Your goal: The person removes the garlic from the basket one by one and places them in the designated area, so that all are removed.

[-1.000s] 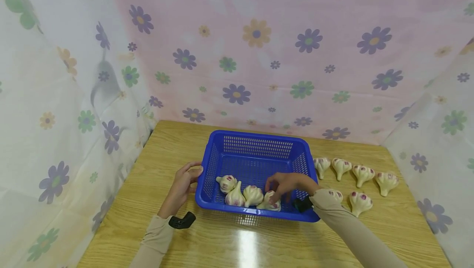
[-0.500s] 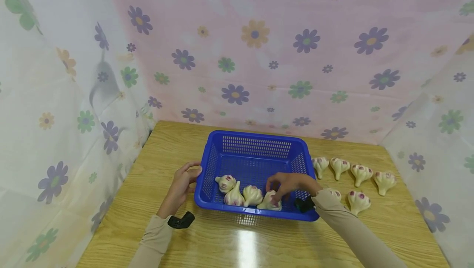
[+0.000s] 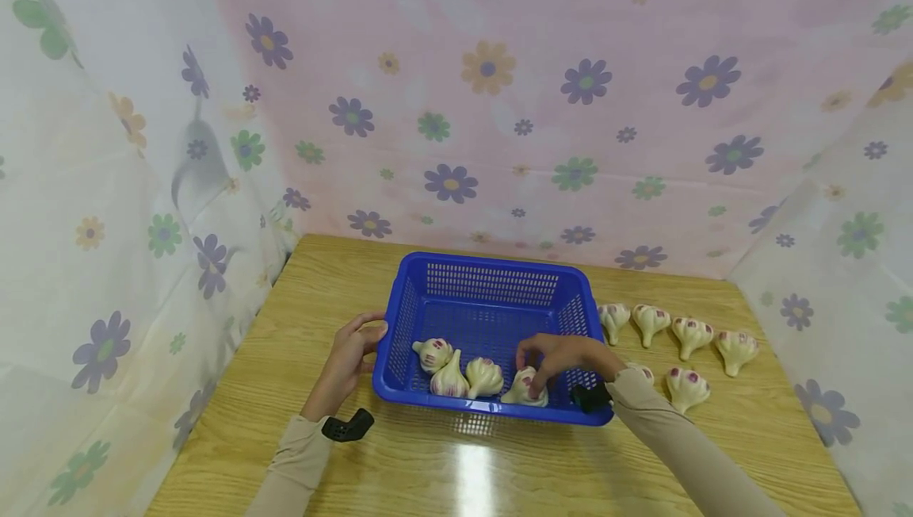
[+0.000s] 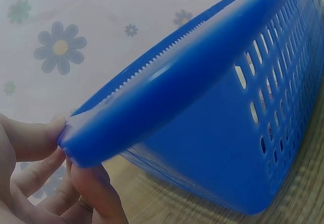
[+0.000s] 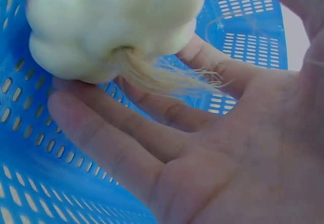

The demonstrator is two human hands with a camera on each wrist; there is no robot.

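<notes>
My left hand grips the left rim of a blue plastic basket. In the left wrist view, the thumb and fingers pinch the rim at its corner. My right hand is inside the basket near its front wall, its fingers around a garlic bulb. The right wrist view shows that bulb close up, its stringy roots toward the palm and the fingers curved beneath it. Left of this bulb, three more lie along the basket's front: one garlic bulb, another bulb, and a third bulb.
On the wooden table to the basket's right, several garlic bulbs stand in two rows; the right forearm partly covers the nearer row. Flowered cloth hangs behind and at both sides. A black wrist device sits on the left wrist.
The bulb in my right hand has shifted slightly right, away from the bulb beside it, and turned a little. My left hand stays on the rim. The head view has drifted slightly.
</notes>
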